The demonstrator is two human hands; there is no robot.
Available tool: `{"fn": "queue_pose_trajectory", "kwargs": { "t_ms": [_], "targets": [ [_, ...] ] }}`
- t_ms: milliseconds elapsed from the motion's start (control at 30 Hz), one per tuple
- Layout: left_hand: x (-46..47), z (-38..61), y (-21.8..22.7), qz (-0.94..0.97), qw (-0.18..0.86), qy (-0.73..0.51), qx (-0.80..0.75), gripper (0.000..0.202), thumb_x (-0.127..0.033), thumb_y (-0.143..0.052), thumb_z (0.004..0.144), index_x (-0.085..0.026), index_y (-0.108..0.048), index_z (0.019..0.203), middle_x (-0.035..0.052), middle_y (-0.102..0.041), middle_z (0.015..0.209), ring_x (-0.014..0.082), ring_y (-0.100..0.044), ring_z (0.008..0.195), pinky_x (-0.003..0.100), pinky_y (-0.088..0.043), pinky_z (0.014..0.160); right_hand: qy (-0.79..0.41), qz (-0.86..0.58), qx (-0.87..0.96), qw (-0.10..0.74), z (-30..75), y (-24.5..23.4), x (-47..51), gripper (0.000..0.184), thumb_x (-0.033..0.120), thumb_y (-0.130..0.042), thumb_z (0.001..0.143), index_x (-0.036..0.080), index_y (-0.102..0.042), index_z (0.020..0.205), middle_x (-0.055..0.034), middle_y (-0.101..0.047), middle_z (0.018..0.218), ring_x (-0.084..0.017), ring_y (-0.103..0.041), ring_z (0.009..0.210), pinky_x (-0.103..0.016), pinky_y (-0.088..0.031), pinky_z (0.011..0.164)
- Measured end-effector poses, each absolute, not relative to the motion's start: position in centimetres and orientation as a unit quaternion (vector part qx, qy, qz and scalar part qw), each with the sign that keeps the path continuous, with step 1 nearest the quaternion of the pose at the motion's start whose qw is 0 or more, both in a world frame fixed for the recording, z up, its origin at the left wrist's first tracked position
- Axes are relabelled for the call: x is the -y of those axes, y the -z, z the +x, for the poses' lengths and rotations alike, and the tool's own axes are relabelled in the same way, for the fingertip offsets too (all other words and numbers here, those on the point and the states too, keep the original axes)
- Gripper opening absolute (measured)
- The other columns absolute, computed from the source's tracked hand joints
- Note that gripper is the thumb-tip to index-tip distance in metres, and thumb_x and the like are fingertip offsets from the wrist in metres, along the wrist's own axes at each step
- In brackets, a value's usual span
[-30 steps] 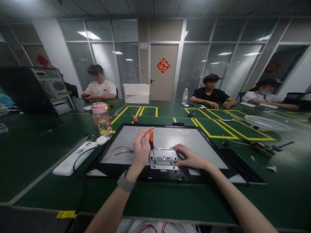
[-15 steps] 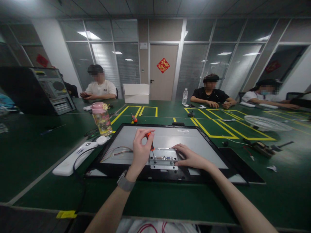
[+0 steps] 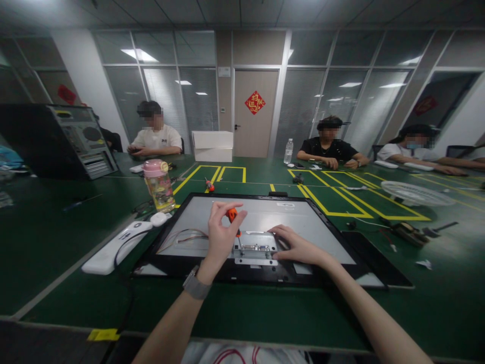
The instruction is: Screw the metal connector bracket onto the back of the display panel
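A screwdriver (image 3: 232, 216) with an orange and black handle stands nearly upright, its tip down at the left side of a silver metal bracket (image 3: 257, 262). My left hand (image 3: 221, 233) is curled around the handle, index finger and thumb loosely on either side of it. On the bracket's right edge, my right hand (image 3: 297, 245) grips with thumb in front and fingers behind. Connectors show inside the bracket. Beneath it lies a display panel (image 3: 197, 212) with a grey back and black frame, flat on the green table (image 3: 235, 313). Thin wires (image 3: 185, 232) run across the panel's left part.
To the left are a white power strip (image 3: 117, 247), a pink-lidded bottle (image 3: 156, 184) and a black computer case (image 3: 41, 141). A dark flat slab (image 3: 375, 258) and a tool (image 3: 411, 232) lie right. A white box (image 3: 212, 146) stands behind; several people sit across the table.
My left thumb and index finger have spread a little around the screwdriver handle, showing more of its orange part. My right hand stays on the bracket.
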State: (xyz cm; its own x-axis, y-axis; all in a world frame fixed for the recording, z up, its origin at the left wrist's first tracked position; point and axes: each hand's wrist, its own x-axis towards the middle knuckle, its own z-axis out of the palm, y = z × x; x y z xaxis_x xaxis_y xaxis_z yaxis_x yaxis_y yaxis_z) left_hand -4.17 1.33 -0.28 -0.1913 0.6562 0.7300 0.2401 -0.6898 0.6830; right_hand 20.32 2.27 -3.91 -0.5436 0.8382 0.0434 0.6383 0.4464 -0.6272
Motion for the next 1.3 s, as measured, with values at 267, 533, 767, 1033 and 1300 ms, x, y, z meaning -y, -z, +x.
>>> {"fn": "queue_pose_trajectory", "kwargs": {
  "t_ms": [267, 533, 767, 1033, 1300],
  "targets": [
    [-1.15, -4.20, 0.11, 0.622, 0.188, -0.668, -0.363, 0.023, -0.024, -0.049, 0.088, -0.020, -0.067, 0.102, 0.0022, -0.055, 0.082, 0.0152, -0.054, 0.077, 0.026, -0.042, 0.072, -0.277, -0.444, 0.833, 0.179, 20.29, 4.01, -2.38, 0.067, 0.047, -0.070, 0.073, 0.019, -0.048, 0.129, -0.0112, -0.045, 0.133, -0.029, -0.042, 0.125, -0.044, -0.031, 0.109],
    [-1.03, -4.31, 0.23, 0.627, 0.219, -0.664, -0.343, 0.035, -0.024, -0.037, 0.091, -0.019, -0.066, 0.109, 0.0053, -0.058, 0.091, 0.0171, -0.056, 0.085, 0.030, -0.045, 0.078, -0.281, -0.445, 0.831, 0.178, 20.13, 3.68, -2.20, 0.065, 0.048, -0.070, 0.073, 0.021, -0.049, 0.129, -0.0100, -0.045, 0.133, -0.030, -0.043, 0.125, -0.046, -0.033, 0.108],
    [-1.37, -4.02, 0.42, 0.631, 0.185, -0.660, -0.364, 0.022, -0.027, -0.058, 0.085, -0.021, -0.068, 0.104, 0.0026, -0.058, 0.084, 0.0147, -0.055, 0.078, 0.027, -0.045, 0.076, -0.279, -0.444, 0.832, 0.181, 20.18, 3.74, -2.12, 0.067, 0.049, -0.070, 0.073, 0.019, -0.049, 0.129, -0.0111, -0.044, 0.133, -0.030, -0.042, 0.125, -0.044, -0.032, 0.109],
    [-1.13, -4.23, 0.14, 0.621, 0.173, -0.668, -0.372, 0.029, -0.026, -0.042, 0.092, -0.023, -0.071, 0.097, 0.0028, -0.052, 0.083, 0.0149, -0.053, 0.077, 0.026, -0.046, 0.072, -0.280, -0.439, 0.834, 0.182, 20.36, 3.96, -2.32, 0.068, 0.049, -0.070, 0.073, 0.019, -0.048, 0.130, -0.0110, -0.044, 0.133, -0.029, -0.042, 0.125, -0.042, -0.032, 0.109],
    [-1.61, -4.26, 0.42, 0.609, 0.236, -0.668, -0.358, 0.026, -0.028, -0.051, 0.089, -0.018, -0.065, 0.110, 0.0073, -0.066, 0.098, 0.0175, -0.062, 0.090, 0.031, -0.048, 0.084, -0.278, -0.440, 0.835, 0.181, 20.33, 4.10, -2.42, 0.068, 0.048, -0.070, 0.073, 0.019, -0.048, 0.130, -0.0113, -0.045, 0.133, -0.030, -0.042, 0.124, -0.044, -0.032, 0.109]
  ]
}}
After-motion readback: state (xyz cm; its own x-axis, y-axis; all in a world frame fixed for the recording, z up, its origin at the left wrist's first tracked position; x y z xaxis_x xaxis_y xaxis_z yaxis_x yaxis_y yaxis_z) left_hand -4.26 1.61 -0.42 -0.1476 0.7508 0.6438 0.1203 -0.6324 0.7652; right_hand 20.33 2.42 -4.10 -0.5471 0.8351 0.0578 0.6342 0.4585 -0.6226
